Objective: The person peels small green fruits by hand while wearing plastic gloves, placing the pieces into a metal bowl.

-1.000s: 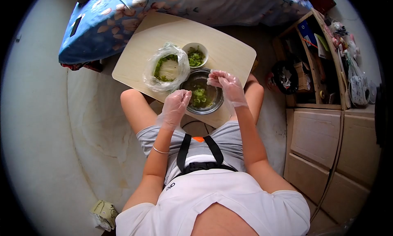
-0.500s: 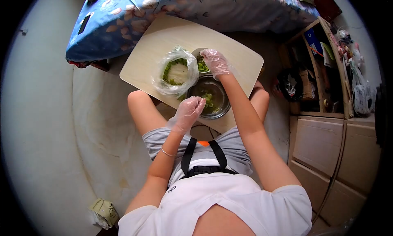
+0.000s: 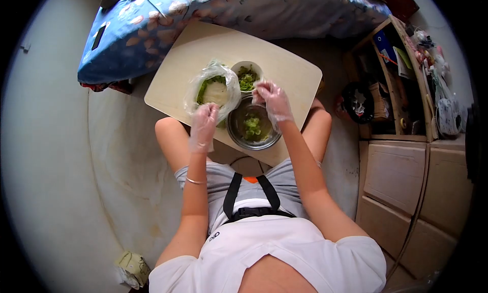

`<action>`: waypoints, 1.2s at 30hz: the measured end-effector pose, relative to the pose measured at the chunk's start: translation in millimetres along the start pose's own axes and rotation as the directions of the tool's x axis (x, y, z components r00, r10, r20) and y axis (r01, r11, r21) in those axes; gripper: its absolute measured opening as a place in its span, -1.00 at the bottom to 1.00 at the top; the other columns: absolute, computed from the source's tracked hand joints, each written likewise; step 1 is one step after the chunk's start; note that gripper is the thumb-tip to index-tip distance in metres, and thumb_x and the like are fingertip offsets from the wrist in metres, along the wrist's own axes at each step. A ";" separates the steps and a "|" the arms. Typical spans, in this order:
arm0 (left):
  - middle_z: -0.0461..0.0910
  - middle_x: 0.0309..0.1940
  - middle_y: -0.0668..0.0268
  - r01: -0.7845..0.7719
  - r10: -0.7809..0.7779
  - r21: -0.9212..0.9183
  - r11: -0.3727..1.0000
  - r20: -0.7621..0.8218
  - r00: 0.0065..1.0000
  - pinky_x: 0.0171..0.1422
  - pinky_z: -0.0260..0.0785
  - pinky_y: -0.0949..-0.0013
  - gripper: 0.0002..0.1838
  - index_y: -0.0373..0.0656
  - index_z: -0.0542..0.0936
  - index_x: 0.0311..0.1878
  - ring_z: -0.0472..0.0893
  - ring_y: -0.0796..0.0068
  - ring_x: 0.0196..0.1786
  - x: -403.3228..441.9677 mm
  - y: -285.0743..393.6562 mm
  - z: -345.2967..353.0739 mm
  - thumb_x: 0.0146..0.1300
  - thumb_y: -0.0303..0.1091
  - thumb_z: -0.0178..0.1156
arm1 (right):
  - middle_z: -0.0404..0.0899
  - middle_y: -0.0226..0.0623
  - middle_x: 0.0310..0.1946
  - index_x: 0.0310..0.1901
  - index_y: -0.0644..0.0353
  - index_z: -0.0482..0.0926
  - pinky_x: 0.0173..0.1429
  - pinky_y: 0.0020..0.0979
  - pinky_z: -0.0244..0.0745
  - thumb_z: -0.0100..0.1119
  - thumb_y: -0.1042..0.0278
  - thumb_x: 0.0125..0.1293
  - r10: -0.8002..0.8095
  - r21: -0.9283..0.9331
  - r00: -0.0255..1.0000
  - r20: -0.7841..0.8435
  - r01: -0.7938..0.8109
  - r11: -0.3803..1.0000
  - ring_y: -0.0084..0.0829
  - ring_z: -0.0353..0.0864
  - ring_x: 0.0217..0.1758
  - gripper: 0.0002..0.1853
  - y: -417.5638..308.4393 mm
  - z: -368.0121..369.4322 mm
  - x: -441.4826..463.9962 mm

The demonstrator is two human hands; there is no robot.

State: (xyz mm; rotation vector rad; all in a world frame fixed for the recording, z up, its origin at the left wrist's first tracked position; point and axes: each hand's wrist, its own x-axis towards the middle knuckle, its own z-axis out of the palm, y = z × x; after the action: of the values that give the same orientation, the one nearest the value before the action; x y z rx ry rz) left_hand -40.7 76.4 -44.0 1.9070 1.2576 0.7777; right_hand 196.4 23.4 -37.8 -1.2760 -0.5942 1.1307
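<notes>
Both hands wear clear plastic gloves. My left hand [image 3: 204,121] is at the near edge of a clear plastic bag [image 3: 232,89] lined with green leaves [image 3: 202,93]. Its fingers are drawn together, and what they hold, if anything, is hidden. My right hand [image 3: 274,102] hovers by the upper right rim of a metal bowl [image 3: 232,133], its fingertips pinched; their contents are too small to make out. Pale green leaf pieces [image 3: 252,126] lie in the metal bowl. Behind it, a white bowl [image 3: 260,70] contains more green leaves [image 3: 247,79].
The bowls and bag stand on a low cream table [image 3: 198,44] before my knees. Beyond it is a bed with a blue floral cover [image 3: 147,33]. To the right are a wooden shelf [image 3: 389,94], a black-lined bin [image 3: 357,104] and brown cabinets [image 3: 394,173].
My left hand has moved from above the metal bowl leftward to the bag's edge. The right hand has come back from the white bowl toward the metal bowl's rim, uncovering the white bowl.
</notes>
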 end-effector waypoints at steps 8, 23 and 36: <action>0.66 -0.23 -0.02 -0.088 -0.088 0.753 0.652 0.190 0.978 0.01 0.52 -0.01 -0.79 -0.19 0.66 -0.20 0.67 -0.05 -0.12 66.4 -80.3 30.9 0.25 -0.27 0.17 | 0.65 -0.30 -0.36 -0.08 0.31 0.59 -0.22 -0.51 0.59 0.06 0.49 0.43 0.083 -0.038 0.996 0.042 -0.082 0.996 -0.56 0.63 -0.37 -0.85 30.2 -14.5 -98.8; 0.66 -0.28 0.38 0.410 -0.268 -0.552 0.726 0.322 0.908 -0.31 0.42 0.50 -0.74 -0.23 0.62 -0.01 0.56 0.64 -0.35 8.9 53.1 0.0 0.33 -0.30 0.29 | 0.61 -0.18 -0.21 0.05 0.28 0.54 -0.07 -0.38 0.57 0.23 0.52 0.31 -0.227 -0.390 0.962 0.150 0.269 0.881 -0.39 0.66 -0.19 -0.72 -12.7 17.3 -107.1; 0.67 -0.17 0.26 0.306 -0.109 -0.712 0.632 0.309 0.945 0.00 0.56 0.46 -0.80 -0.38 0.59 0.01 0.66 0.55 -0.16 -44.3 68.7 23.9 0.42 -0.46 0.19 | 0.62 -0.06 -0.21 -0.04 0.27 0.57 -0.06 -0.21 0.58 0.28 0.64 0.16 -0.531 -0.612 0.778 0.335 0.608 0.505 -0.06 0.64 -0.16 -0.70 -32.3 35.2 -105.8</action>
State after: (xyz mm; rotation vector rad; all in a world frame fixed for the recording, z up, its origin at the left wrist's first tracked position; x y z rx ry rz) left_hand -2.4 10.8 -5.6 1.0919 0.7851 0.7565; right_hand 135.9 -52.9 25.3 -1.4682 -1.5180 0.3766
